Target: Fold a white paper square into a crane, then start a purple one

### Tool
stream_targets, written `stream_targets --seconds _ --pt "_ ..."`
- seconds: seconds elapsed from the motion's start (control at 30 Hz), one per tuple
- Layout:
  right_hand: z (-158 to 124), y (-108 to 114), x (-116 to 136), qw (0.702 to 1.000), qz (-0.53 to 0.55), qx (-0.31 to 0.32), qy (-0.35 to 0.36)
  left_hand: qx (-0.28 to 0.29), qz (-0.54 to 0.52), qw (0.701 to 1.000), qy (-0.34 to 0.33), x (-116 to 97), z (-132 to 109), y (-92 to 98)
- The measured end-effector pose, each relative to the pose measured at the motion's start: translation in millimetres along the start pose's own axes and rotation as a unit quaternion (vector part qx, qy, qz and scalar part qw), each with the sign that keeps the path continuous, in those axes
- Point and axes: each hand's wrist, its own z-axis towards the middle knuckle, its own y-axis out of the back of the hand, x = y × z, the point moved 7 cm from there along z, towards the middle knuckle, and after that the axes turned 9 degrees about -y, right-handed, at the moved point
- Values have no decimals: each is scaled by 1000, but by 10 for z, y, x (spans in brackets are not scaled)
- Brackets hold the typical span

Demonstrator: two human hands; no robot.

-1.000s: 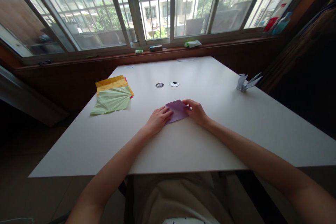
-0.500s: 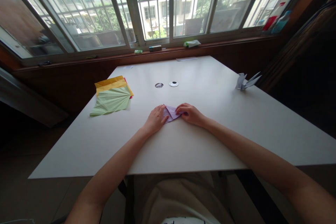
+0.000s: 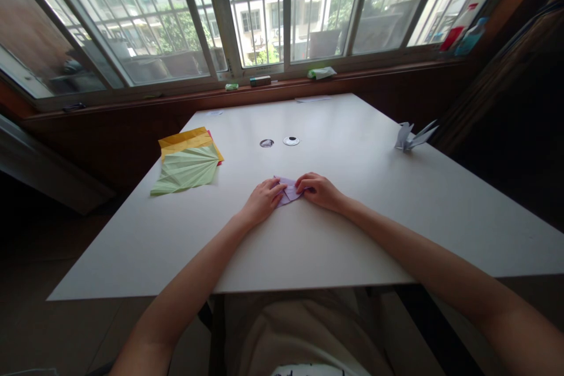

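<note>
A small sheet of folded purple paper [image 3: 288, 191] lies on the white table between my hands, a crease line running across it. My left hand [image 3: 264, 197] holds its left side, fingertips over the paper and thumb near the close edge. On the right side, my right hand [image 3: 321, 191] pinches the paper between thumb and curled fingers. The fingers cover both ends of the paper, so its full outline is hidden.
Creased green paper [image 3: 187, 169] overlaps yellow paper [image 3: 183, 140] at the left edge of the white table [image 3: 335, 247]. Two round discs, one dark [image 3: 267, 143] and one white [image 3: 291, 141], lie ahead. A grey folded-paper figure [image 3: 412, 137] stands at the right edge.
My left fingers have shifted slightly right and curled further over the purple paper, covering more of its left part. The right hand stays almost in place.
</note>
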Motion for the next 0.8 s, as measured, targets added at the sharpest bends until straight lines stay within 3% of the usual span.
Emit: stream_targets --seconds 0.8 --pt "-7 17 2 1000 3 -10 -5 7 -5 1000 3 -18 7 11"
